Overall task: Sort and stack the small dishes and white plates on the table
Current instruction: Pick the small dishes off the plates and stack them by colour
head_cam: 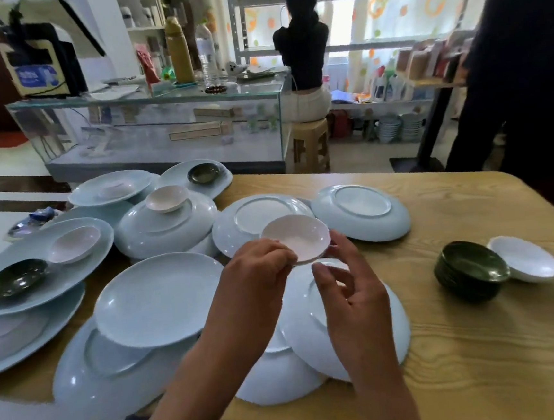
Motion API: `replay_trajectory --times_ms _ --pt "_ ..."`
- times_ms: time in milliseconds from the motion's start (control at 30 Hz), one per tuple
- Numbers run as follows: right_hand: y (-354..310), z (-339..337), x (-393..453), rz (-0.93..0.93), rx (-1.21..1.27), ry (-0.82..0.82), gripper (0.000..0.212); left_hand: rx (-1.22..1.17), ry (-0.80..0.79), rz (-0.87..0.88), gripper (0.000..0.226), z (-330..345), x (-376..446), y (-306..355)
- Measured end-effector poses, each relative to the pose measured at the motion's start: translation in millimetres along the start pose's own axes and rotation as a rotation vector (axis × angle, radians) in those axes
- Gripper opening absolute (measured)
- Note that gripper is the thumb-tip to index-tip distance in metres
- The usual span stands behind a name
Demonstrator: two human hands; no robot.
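**Sorting barely begun: one white dish in hand, most plates still loose**

The table [481,342] carries a wide scatter of pale plates [156,300], some face up, some upside down, overlapping in no order from the left edge to the middle. None of them looks stacked by kind yet, so the larger part of the job seems left.

At the right, well apart from the plates, stands a dark stack [471,269] of small dishes, with a white dish [524,257] leaning against it. That looks like the sorted part so far.

Several small dishes still lie on the plates: a dark one [15,278] and a pink one [74,244] at the left, more further back.

The left hand [257,271] pinches the near rim of a held dish [296,238] above the plates. The right hand [346,291] touches its right edge, fingers loosely bent; whether its grip is closed on the dish cannot be told.
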State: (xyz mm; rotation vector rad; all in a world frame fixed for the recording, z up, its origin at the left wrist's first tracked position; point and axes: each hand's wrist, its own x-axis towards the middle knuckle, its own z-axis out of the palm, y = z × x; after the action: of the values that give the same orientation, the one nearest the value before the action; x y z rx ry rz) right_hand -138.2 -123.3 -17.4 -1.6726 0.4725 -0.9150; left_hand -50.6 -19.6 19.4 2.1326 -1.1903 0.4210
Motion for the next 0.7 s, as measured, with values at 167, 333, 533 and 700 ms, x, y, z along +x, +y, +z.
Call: replay_trajectory --times_ms 167,333,533,700 --pt "4 -55 7 -0.088 -0.210 0.039 0.024 -0.020 -0.047 0.092 0.019 28 16 35" --pt "17 -112 7 -0.138 -0.348 0.112 0.017 -0.087 -0.077 0.205 0.024 67 26 74" --pt "25 -185 18 -0.038 -0.390 0.406 0.014 -0.092 -0.167 0.267 0.049 95 35 125" --pt "58 -238 51 0.071 -0.545 0.616 0.011 -0.072 -0.242 0.281 0.050 109 39 139"
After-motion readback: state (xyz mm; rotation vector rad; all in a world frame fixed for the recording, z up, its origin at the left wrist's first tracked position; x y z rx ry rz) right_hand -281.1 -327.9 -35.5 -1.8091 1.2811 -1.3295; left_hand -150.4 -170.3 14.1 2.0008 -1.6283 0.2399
